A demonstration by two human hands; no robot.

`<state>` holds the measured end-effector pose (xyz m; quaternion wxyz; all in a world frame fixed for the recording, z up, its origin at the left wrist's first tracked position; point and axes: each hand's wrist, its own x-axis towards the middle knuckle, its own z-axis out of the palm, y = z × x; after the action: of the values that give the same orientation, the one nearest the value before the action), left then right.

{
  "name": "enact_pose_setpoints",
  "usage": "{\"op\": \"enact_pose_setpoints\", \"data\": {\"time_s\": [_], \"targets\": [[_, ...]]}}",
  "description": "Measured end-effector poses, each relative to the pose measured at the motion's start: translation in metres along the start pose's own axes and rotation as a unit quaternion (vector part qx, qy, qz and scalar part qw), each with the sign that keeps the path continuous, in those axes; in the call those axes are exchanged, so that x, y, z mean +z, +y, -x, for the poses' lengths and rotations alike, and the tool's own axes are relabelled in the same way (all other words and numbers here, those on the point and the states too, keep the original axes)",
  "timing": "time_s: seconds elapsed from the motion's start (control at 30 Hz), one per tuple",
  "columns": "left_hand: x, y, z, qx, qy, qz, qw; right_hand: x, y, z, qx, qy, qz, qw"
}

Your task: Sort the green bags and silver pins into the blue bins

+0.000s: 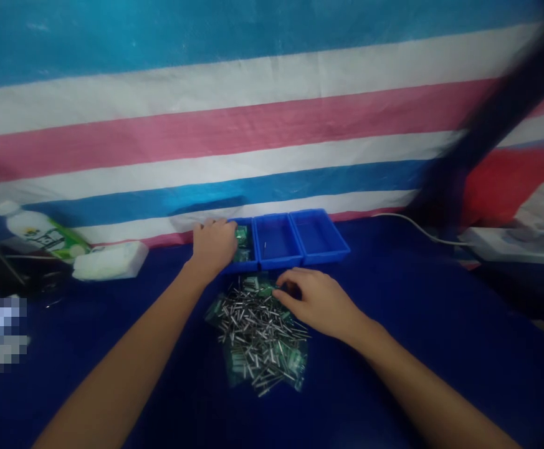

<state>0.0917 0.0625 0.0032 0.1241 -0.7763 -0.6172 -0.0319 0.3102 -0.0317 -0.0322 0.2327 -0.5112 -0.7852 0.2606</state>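
A heap of silver blind rivets point(257, 324) lies on the dark blue table, mixed with small clear green-tinted plastic packets point(295, 360). At the heap's upper right edge, my right hand point(321, 302) has thumb and forefinger close together on the edge of a green-tinted packet point(266, 290). My left hand point(215, 246) is over the left side of the left blue tray point(254, 246), fingers curled down; their tips and anything in them are hidden. More green packets point(241, 237) lie in that tray.
The middle blue tray point(278, 240) holds one rivet; the right blue tray point(318, 237) adjoins it. To the left are a tissue pack point(110, 260) and a lying white-green bottle point(42, 231). A striped sheet point(253, 137) hangs behind. A white cable point(416, 227) runs at right.
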Motion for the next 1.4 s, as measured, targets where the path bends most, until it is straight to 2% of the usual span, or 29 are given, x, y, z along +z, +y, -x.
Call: {"op": "enact_pose_setpoints", "data": {"time_s": [0.07, 0.2, 0.33, 0.4, 0.5, 0.63, 0.77, 0.87, 1.0, 1.07, 1.27, 1.33, 1.4], "targets": [[0.004, -0.003, 0.002, 0.018, -0.023, 0.002, 1.000, -0.002, 0.003, 0.002, -0.007, -0.026, 0.033, 0.999], [0.010, -0.007, 0.001, 0.022, -0.038, 0.008, 0.999, -0.008, 0.007, 0.006, -0.020, -0.059, 0.026, 0.998], [0.009, -0.009, -0.004, -0.012, -0.050, 0.068, 0.996, -0.011, 0.012, 0.005, -0.005, -0.059, 0.014, 0.998], [0.003, -0.009, -0.001, -0.070, -0.001, 0.132, 0.989, -0.011, 0.015, 0.004, -0.001, -0.062, 0.024, 0.998], [-0.006, -0.009, 0.022, -0.160, 0.135, 0.234, 0.949, -0.009, 0.018, 0.002, 0.009, -0.074, 0.032, 0.997], [-0.004, -0.004, 0.070, -0.116, 0.291, 0.351, 0.882, -0.007, 0.021, -0.001, 0.028, -0.085, 0.015, 0.996], [0.008, 0.007, 0.103, -0.091, 0.362, 0.404, 0.835, -0.006, 0.023, -0.003, 0.041, -0.092, -0.050, 0.994], [0.011, 0.016, 0.110, -0.039, 0.343, 0.449, 0.824, -0.007, 0.022, -0.004, 0.058, -0.082, -0.114, 0.988], [0.010, 0.024, 0.111, 0.025, 0.250, 0.468, 0.847, -0.010, 0.019, -0.006, 0.061, -0.046, -0.166, 0.983], [0.010, 0.026, 0.113, 0.041, 0.222, 0.462, 0.858, -0.012, 0.018, -0.006, 0.059, -0.018, -0.173, 0.983], [0.002, 0.029, 0.117, 0.020, 0.184, 0.497, 0.848, -0.012, 0.016, -0.009, 0.036, 0.124, -0.204, 0.970], [-0.001, 0.029, 0.116, 0.013, 0.172, 0.492, 0.853, -0.010, 0.013, -0.009, 0.031, 0.166, -0.235, 0.957], [-0.003, 0.028, 0.115, 0.007, 0.137, 0.484, 0.864, -0.007, 0.009, -0.008, 0.030, 0.183, -0.271, 0.945]]}}
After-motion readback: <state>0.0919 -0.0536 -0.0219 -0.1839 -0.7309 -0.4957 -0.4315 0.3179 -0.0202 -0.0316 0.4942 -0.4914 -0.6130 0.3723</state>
